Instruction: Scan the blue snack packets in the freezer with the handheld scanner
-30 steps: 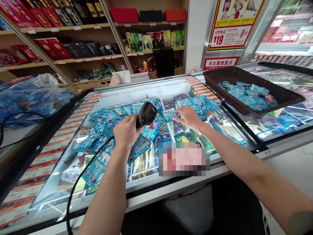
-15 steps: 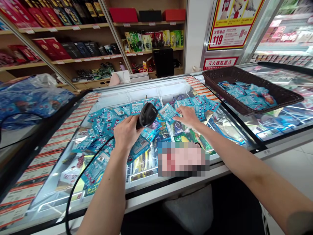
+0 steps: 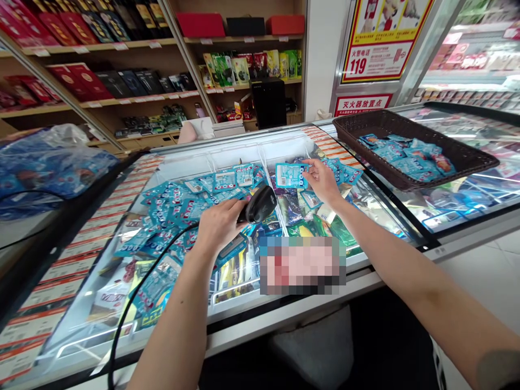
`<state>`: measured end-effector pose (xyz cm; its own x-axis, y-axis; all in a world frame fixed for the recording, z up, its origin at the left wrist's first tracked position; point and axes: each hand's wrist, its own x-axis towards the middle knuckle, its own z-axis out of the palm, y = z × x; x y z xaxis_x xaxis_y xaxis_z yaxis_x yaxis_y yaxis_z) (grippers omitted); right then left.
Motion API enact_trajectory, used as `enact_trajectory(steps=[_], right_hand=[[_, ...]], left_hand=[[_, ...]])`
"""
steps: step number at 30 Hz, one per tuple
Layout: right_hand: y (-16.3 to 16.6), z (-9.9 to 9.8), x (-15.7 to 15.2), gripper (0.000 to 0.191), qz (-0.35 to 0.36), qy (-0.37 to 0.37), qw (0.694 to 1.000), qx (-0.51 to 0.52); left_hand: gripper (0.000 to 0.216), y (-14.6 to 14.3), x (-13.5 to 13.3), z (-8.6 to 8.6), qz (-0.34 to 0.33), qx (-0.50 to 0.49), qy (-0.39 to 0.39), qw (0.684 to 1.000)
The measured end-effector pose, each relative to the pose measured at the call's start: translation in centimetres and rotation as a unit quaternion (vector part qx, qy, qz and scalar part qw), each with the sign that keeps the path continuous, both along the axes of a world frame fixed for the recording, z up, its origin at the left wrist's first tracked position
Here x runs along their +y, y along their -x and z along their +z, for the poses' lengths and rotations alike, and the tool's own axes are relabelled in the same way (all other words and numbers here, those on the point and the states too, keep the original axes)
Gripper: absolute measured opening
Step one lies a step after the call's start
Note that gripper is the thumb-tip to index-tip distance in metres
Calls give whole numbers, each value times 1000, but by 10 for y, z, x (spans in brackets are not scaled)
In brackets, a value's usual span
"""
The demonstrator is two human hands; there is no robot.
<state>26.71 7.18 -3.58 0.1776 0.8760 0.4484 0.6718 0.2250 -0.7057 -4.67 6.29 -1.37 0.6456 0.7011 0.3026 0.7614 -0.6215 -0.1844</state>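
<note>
My left hand (image 3: 219, 227) is wrapped round the handle of a black barcode scanner (image 3: 262, 204), its head pointing right. A black cord runs from it down to the lower left. In my right hand (image 3: 322, 179) a blue packet (image 3: 291, 175) is pinched by its right end, with its barcode side facing up. Many similar blue packets (image 3: 179, 201) lie spread over the glass top (image 3: 239, 150) of a freezer, to the left of the scanner. More of them lie behind my right hand.
At the right, a dark brown woven basket (image 3: 471, 162) holds several blue packets. A bulging blue plastic bag (image 3: 40, 168) sits at far left. A blurred-out object (image 3: 303, 261) lies on the freezer's near edge. Stocked shelves (image 3: 122, 99) stand behind.
My right hand has raised the blue packet and turned it level, barcode up. My left hand has brought the scanner slightly right and down, below the packet's left end.
</note>
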Motion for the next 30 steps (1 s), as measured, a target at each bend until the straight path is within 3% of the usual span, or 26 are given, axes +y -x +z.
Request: enact_trajectory(steps=[18,30], right_hand=[[2,2,-4,37,24,16,999,-30],[-12,3,2,38,16,-50,998,22]], left_hand=[[37,-6,-3,1,-8,-1,16,1000],[39,-2,0,-4,-4,-20,7,1000]])
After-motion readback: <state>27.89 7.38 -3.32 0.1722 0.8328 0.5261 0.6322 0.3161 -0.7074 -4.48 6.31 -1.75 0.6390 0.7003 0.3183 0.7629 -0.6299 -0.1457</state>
